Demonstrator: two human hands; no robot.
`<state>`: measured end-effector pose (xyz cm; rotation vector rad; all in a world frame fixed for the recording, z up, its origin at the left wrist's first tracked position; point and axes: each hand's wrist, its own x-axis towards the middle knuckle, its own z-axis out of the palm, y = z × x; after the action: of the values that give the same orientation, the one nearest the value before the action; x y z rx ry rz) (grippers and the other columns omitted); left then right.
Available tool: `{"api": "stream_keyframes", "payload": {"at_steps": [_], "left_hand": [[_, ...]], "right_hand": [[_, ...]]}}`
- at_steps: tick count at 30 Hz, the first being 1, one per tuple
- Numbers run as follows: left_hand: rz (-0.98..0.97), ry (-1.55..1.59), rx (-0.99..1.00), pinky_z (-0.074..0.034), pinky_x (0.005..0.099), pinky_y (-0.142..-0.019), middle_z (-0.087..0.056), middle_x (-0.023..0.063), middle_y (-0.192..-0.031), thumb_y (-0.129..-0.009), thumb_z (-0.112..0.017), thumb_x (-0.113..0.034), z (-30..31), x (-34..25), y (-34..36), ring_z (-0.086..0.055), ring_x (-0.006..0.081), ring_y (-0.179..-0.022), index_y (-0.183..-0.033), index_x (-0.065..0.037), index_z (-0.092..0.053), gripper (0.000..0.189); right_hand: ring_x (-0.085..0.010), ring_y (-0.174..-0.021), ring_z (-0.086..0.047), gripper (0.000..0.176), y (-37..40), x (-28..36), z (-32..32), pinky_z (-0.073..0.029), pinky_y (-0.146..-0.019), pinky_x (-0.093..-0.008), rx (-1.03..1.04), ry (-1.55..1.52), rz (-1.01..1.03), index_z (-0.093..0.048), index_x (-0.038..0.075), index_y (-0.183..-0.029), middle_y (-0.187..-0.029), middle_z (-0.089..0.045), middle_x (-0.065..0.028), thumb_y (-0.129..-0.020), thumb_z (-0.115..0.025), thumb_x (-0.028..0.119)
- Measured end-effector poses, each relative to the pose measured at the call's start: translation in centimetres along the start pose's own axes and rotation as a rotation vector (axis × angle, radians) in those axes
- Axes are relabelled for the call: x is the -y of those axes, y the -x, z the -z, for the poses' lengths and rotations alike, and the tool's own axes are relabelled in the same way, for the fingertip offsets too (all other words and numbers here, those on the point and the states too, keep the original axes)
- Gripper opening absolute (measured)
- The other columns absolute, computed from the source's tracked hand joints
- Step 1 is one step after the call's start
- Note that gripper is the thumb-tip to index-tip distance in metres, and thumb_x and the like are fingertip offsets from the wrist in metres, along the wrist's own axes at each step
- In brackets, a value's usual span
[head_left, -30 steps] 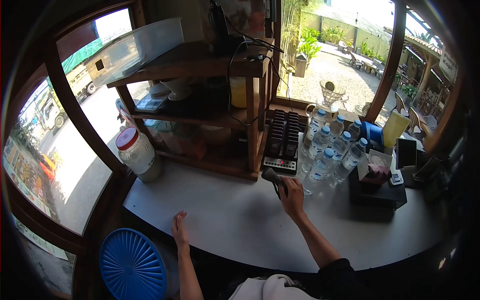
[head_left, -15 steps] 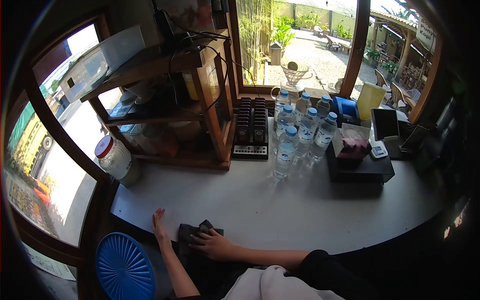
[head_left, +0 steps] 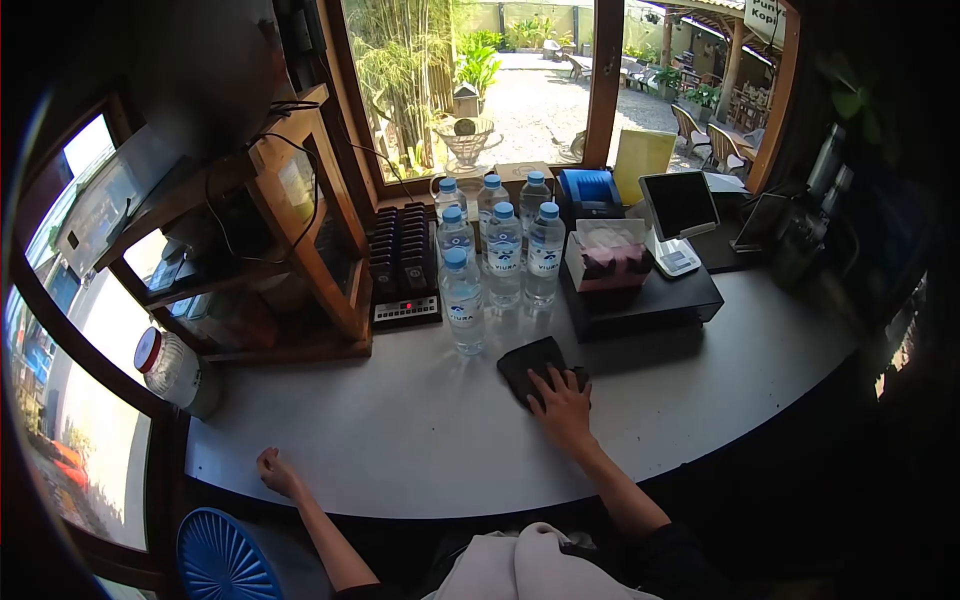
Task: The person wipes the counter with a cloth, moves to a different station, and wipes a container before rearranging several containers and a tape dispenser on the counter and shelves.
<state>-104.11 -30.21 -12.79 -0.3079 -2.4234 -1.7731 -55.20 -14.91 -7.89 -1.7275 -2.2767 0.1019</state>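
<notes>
My right hand [head_left: 563, 405] lies on a dark cloth [head_left: 530, 368], its fingers spread over the cloth's right part, pressing it against the white counter [head_left: 400, 430]. The cloth is folded and sits in front of the water bottles [head_left: 463, 305] and the black box [head_left: 640, 312]. At the counter's front left edge rests my left hand [head_left: 278, 472], its fingers curled in and nothing visible in them.
A wooden shelf [head_left: 335, 290] and a red-lidded jar [head_left: 175, 370] stand at the left. Beside the bottles is a rack of dark pagers [head_left: 405, 262]. The black box carries a tissue box [head_left: 607, 258] and a tablet [head_left: 680, 206]. A blue-lidded bin [head_left: 225, 560] stands below the counter.
My right hand and the cloth have moved right and away from me across the counter. My left hand has curled its fingers and lies lower. The view has turned right.
</notes>
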Motion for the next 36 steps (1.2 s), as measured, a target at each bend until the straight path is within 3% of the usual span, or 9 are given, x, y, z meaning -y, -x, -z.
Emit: {"api": "stream_keyframes", "payload": {"at_steps": [3,9,12,16,20,22,24,30,36], "left_hand": [[-0.074,-0.24,-0.036,-0.05,0.0365,-0.084,-0.071,0.0104,-0.098,-0.093,-0.051,-0.023,-0.1,-2.0,2.0,-0.067,0.0262,-0.093,-0.097,-0.005,-0.067,0.024],[-0.113,-0.262,-0.034,-0.051,0.0382,-0.082,-0.071,0.0095,-0.095,-0.092,-0.051,-0.023,-0.1,-0.9,1.4,-0.067,0.0261,-0.091,-0.095,-0.006,-0.066,0.023],[-0.145,-0.279,-0.024,-0.05,0.0387,-0.082,-0.071,0.0101,-0.097,-0.092,-0.052,-0.023,0.0,-0.6,1.5,-0.067,0.027,-0.093,-0.095,-0.006,-0.066,0.022],[-0.179,-0.264,-0.034,-0.05,0.0395,-0.082,-0.07,0.0108,-0.097,-0.093,-0.054,-0.023,0.0,-0.2,1.6,-0.065,0.0282,-0.094,-0.094,-0.006,-0.066,0.021],[-0.2,-0.295,-0.08,-0.048,0.0403,-0.083,-0.068,0.0106,-0.092,-0.092,-0.057,-0.021,-0.2,-0.7,1.8,-0.063,0.028,-0.093,-0.093,-0.005,-0.065,0.018],[-0.236,-0.313,-0.076,-0.048,0.0407,-0.083,-0.068,0.0105,-0.092,-0.091,-0.058,-0.019,0.0,-0.7,2.1,-0.062,0.0279,-0.093,-0.092,-0.005,-0.065,0.016],[-0.236,-0.31,-0.056,-0.047,0.0408,-0.085,-0.068,0.0105,-0.092,-0.089,-0.059,-0.014,0.2,-1.1,2.4,-0.062,0.0284,-0.093,-0.089,-0.004,-0.065,0.012],[-0.256,-0.294,-0.089,-0.045,0.0411,-0.087,-0.067,0.0101,-0.09,-0.086,-0.061,-0.011,0.0,-1.3,2.3,-0.06,0.0293,-0.093,-0.086,-0.004,-0.065,0.008],[-0.273,-0.299,-0.076,-0.042,0.0439,-0.092,-0.067,0.0086,-0.09,-0.086,-0.06,-0.011,0.3,-1.7,2.5,-0.06,0.0287,-0.093,-0.085,-0.005,-0.064,0.007]], "right_hand": [[-0.0324,-0.133,-0.037,0.051,0.1,-1.9,-0.2,-0.032,-0.102,-0.0602,-0.032,0.047,-0.167,-0.046,0.023,-0.141,-0.144,-0.042,-0.0156,-0.094,-0.052,0.044],[-0.0377,-0.127,-0.04,0.056,-6.0,2.1,-3.5,-0.036,-0.1,-0.0563,-0.156,0.01,0.252,-0.046,0.018,-0.141,-0.145,-0.04,-0.0165,-0.091,-0.054,0.041],[-0.0383,-0.126,-0.042,0.055,-9.9,1.7,-3.4,-0.037,-0.1,-0.0552,-0.06,-0.022,0.095,-0.045,0.02,-0.142,-0.145,-0.04,-0.0171,-0.091,-0.054,0.04],[-0.0369,-0.118,-0.049,0.053,-7.7,2.9,-4.7,-0.043,-0.092,-0.0511,-0.211,0.058,0.103,-0.053,0.008,-0.133,-0.136,-0.049,-0.0201,-0.086,-0.059,0.031],[-0.0341,-0.113,-0.053,0.048,0.1,9.5,-2.5,-0.046,-0.091,-0.0461,0.013,-0.066,0.388,-0.06,0.005,-0.125,-0.126,-0.053,-0.0191,-0.081,-0.064,0.021],[-0.032,-0.115,-0.051,0.049,1.2,13.3,-4.6,-0.044,-0.096,-0.0443,-0.004,-0.176,0.75,-0.058,0.007,-0.129,-0.128,-0.052,-0.0187,-0.082,-0.065,0.022],[-0.0311,-0.121,-0.048,0.052,-1.6,16.4,-5.3,-0.04,-0.101,-0.0431,-0.012,-0.181,0.796,-0.052,0.01,-0.135,-0.131,-0.05,-0.0188,-0.087,-0.062,0.028],[-0.0432,-0.138,-0.028,0.072,-10.9,19.6,-8.7,-0.031,-0.105,-0.0564,-0.094,-0.055,0.12,-0.036,-0.003,-0.143,-0.148,-0.029,-0.0298,-0.09,-0.055,0.042],[-0.0401,-0.135,-0.032,0.072,-13.5,22.5,-9.4,-0.031,-0.104,-0.0557,-0.066,0.055,-0.08,-0.041,-0.003,-0.14,-0.144,-0.036,-0.0287,-0.087,-0.058,0.043]]}}
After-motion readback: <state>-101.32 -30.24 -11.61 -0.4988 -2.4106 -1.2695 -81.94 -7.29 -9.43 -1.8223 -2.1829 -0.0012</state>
